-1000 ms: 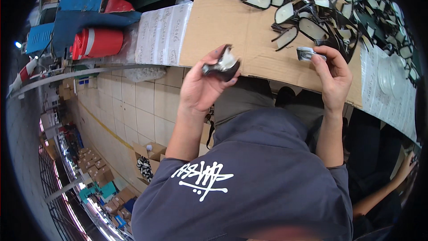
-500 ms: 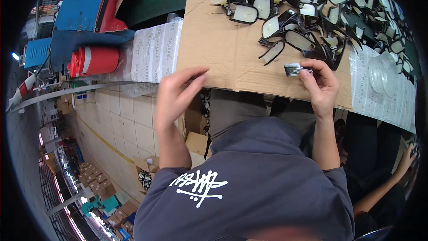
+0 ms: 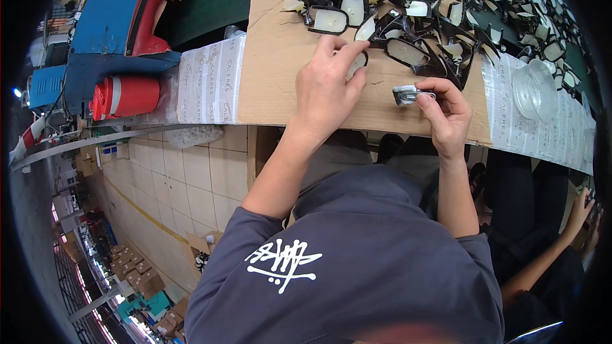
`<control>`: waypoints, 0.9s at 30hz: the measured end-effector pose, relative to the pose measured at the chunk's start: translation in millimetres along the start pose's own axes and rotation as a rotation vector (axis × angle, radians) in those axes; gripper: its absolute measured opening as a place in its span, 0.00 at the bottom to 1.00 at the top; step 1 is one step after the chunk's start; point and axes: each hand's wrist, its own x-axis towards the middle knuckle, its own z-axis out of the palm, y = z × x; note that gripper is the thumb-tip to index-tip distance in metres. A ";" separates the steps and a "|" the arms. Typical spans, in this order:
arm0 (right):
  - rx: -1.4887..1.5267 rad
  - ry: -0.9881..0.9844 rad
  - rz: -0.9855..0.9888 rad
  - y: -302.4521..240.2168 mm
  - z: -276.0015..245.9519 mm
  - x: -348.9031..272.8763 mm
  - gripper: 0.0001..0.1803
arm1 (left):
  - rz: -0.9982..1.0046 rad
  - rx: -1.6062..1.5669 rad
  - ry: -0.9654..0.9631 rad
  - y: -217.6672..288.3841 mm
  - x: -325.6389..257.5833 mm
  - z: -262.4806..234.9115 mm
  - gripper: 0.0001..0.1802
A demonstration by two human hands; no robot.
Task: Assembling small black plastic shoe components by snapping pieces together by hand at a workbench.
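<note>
Two bare hands worked at a cardboard-topped bench

Nearest me, my right hand (image 3: 448,116) pinched a small silver clip (image 3: 408,94) above the cardboard sheet (image 3: 280,76); farther out, my left hand (image 3: 328,89) closed its fingertips on a black-framed mirror piece (image 3: 359,64) at the near edge of the mirror pile (image 3: 446,6)

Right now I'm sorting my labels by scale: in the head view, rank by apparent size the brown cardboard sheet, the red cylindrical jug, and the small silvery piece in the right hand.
1. Brown cardboard sheet
2. Red cylindrical jug
3. Small silvery piece, pinched in the right hand
</note>
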 end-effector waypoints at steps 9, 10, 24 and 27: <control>0.007 -0.003 -0.012 -0.3 1.6 -0.4 0.09 | -0.167 0.096 -0.019 -14.0 -14.6 -6.9 0.26; 0.004 0.001 -0.011 -0.5 2.1 -0.3 0.09 | -0.165 0.092 -0.022 -16.7 -17.8 -8.2 0.26; 0.026 0.000 0.050 -14.2 19.3 -8.0 0.09 | -0.695 -1.459 -0.124 -28.4 -58.1 -27.4 0.33; 0.012 -0.023 0.034 -27.1 35.4 -16.0 0.10 | -0.599 -1.373 -0.072 -24.3 -61.6 -22.8 0.33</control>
